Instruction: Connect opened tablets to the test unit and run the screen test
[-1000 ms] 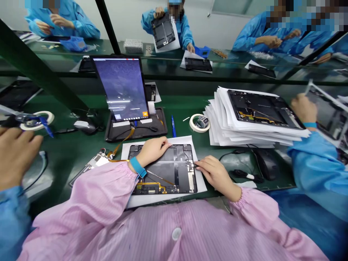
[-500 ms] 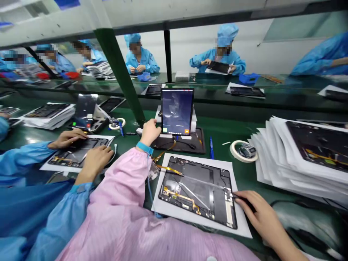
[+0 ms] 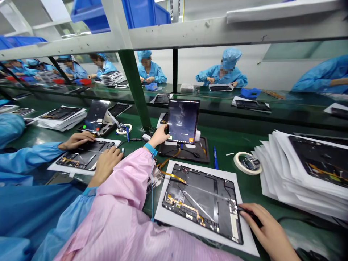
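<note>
The opened tablet (image 3: 201, 188) lies on a white sheet (image 3: 248, 240) on the table (image 3: 220, 134), between the two hands. Just beyond its right edge, the right hand (image 3: 265, 226) has its fingers pinching a black cable end (image 3: 255, 217) against that side. The left hand (image 3: 159, 135), well apart from the tablet, reaches the lower left corner of the upright screen (image 3: 183, 119); whether its fingers grip or merely touch, I cannot tell.

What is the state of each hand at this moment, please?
Left hand: at lower left edge of the upright screen; gripping or only touching, cannot be told.
Right hand: closed, pinching a black cable at the right edge of the opened tablet.
</note>
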{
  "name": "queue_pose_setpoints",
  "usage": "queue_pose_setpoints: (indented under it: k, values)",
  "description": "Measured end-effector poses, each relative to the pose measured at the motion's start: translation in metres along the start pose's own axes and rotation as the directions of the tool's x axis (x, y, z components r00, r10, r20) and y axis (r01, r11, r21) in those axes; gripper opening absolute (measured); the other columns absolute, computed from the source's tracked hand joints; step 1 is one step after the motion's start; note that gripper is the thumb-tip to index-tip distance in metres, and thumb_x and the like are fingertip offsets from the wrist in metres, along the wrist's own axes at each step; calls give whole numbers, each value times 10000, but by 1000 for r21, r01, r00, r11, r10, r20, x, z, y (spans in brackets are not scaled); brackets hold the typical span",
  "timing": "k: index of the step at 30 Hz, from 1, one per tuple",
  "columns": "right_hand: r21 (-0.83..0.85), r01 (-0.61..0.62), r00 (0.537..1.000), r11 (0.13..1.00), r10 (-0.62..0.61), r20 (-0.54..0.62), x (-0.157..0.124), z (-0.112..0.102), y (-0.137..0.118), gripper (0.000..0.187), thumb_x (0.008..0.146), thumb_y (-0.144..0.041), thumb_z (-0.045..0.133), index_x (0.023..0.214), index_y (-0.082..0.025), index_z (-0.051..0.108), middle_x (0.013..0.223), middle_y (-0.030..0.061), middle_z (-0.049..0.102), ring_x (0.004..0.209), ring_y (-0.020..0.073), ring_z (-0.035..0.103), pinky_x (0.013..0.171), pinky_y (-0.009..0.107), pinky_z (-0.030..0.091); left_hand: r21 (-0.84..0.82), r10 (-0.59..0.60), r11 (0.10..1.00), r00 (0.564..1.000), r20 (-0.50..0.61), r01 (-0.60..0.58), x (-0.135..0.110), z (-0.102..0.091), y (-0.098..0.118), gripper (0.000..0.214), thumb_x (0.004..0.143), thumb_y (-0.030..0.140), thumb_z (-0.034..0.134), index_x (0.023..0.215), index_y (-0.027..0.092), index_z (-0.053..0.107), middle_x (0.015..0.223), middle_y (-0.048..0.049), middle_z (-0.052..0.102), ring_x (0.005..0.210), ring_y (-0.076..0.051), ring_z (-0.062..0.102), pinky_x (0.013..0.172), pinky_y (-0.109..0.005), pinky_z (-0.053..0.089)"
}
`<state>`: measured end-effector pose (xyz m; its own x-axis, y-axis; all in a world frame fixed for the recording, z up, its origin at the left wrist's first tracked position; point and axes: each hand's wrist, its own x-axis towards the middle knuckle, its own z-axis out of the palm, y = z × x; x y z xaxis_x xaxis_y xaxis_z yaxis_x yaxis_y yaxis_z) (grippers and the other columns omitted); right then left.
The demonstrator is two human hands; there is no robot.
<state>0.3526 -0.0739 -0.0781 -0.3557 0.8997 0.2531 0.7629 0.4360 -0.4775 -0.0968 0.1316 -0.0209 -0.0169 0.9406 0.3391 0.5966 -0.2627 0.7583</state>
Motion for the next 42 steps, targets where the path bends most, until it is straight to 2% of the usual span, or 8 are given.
queue_pose_setpoints:
  k: [11,15,20,27,34,36,38,42]
  values:
    - [-21,13,1000,1000,-13,-17,0,1,4,289,882,-473,504,965,-241,655,955,57,683,893,219,648,772,337,554,25,-150,987,964,-221,159,15,14,11,248,700,345,697,818,167,570,828,-60,664,809,-211,630,808,-351,483]
    - [-19,17,1000,1000,-17,-5,0,0,2,275,889,-456,501,972,-241,650,957,53,681,896,211,645,774,326,552,-279,-198,951,954,-224,132,23,16,14,176,770,246,590,916,153,561,943,-76,669,907,-192,630,851,-323,479]
    - [-15,13,1000,1000,-14,-13,2,-1,-2,264,893,-447,497,954,-241,650,938,54,679,879,210,645,768,334,551,-392,-180,916,960,-214,84,36,18,28,318,811,230,516,1114,141,477,1042,-92,655,926,-173,637,842,-314,496]
    - [-5,15,1000,1000,-15,-14,0,-2,-4,245,898,-425,499,955,-239,647,922,47,675,865,200,644,759,320,548,-96,-167,986,893,-417,140,34,39,51,736,650,383,758,1206,119,355,1256,-200,498,1178,-277,508,987,-370,399]
    - [-77,105,994,991,-107,-22,1,-5,-10,232,920,-361,489,1079,-235,602,942,47,653,864,179,617,766,305,520,-15,-74,997,817,-572,79,8,40,89,522,783,371,660,1176,138,407,1263,-168,473,1203,-254,458,1023,-391,350]
    - [-144,146,989,979,-144,22,3,-10,-18,241,928,-345,476,1106,-229,591,890,50,637,817,184,597,729,312,507,29,58,998,896,-440,-50,-27,54,113,259,888,340,516,1077,164,499,1149,-111,551,1078,-201,525,944,-347,405]
    - [-221,162,985,962,-145,91,5,-16,-30,211,942,-325,447,1013,-214,612,809,50,610,767,195,568,689,324,484,94,209,975,975,-80,-201,-69,76,135,160,902,321,487,902,185,571,957,-55,611,927,-178,558,861,-329,430]
    - [-276,116,972,954,-52,228,8,-22,-53,205,961,-258,390,895,-178,567,827,65,591,798,208,554,711,337,459,316,285,869,907,309,-380,-128,114,149,236,876,385,533,825,181,641,881,-74,609,944,-245,512,821,-394,397]
